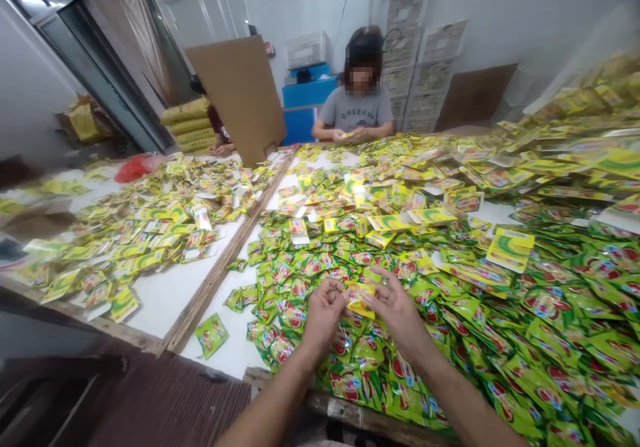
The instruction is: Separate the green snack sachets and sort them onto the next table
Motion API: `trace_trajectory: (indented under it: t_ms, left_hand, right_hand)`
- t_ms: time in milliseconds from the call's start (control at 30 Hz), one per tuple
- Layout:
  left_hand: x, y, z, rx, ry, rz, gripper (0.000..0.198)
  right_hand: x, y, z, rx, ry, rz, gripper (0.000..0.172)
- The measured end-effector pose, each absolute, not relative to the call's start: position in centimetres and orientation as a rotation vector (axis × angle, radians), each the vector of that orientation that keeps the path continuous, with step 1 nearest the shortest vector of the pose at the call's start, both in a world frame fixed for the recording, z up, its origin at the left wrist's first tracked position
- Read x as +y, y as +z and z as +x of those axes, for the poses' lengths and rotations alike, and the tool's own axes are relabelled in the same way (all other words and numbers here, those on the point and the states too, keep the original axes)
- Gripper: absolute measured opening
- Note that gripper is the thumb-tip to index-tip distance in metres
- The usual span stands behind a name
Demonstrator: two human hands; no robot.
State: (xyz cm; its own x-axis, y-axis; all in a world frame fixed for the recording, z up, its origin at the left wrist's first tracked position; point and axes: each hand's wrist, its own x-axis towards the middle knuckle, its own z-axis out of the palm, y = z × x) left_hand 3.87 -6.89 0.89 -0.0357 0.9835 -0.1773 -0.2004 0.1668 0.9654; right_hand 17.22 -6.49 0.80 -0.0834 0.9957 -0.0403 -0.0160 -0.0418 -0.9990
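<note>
Head view, your left grip [325, 307] and right grip [397, 306] pinching a yellow packet [361, 299], green watermelon-print pouches [347, 384] across the near bench [234, 359]

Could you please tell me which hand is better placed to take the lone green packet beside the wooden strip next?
Probably the left hand: it is nearer the green packet, while the right hand is farther away. Both hold the yellow package, though.

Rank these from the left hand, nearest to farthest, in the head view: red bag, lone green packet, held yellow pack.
1. Yellow pack: touching the left hand.
2. Green packet: off to its left.
3. Red bag: far left, beyond the wooden strip.
</note>
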Motion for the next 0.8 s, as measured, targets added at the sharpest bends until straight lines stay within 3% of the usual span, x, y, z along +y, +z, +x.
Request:
trace_trajectory:
  t_ms: [167, 433, 500, 633, 800]
  left_hand:
    - [-6.2, 1.7, 2.6, 1.202, 1.177, 1.094, 0.035]
    - [-1.7, 1.6, -2.9, 1.86, 0.878, 1.742, 0.02]
    - [-1.0, 1.1, -3.8, 1.854, 0.865, 1.716, 0.011]
    - [-1.2, 1.1, -3.8, 1.781, 0.923, 1.651, 0.026]
    - [-3.2, 2.1, -1.3, 1.239, 0.829, 1.321, 0.027]
  right_hand:
    - [-5.3, 0.6, 16.3, -1.253, 1.482, -1.148, 0.046]
    - [-4.3, 1.2, 17.7, -1.38, 1.073, -1.407, 0.041]
    - [-4.3, 1.2, 18.0, -1.369, 1.081, -1.439, 0.04]
    - [-4.3, 1.3, 18.0, -1.353, 1.137, -1.357, 0.033]
    - [-4.0, 1.6, 17.7, -1.467, 1.173, -1.258, 0.028]
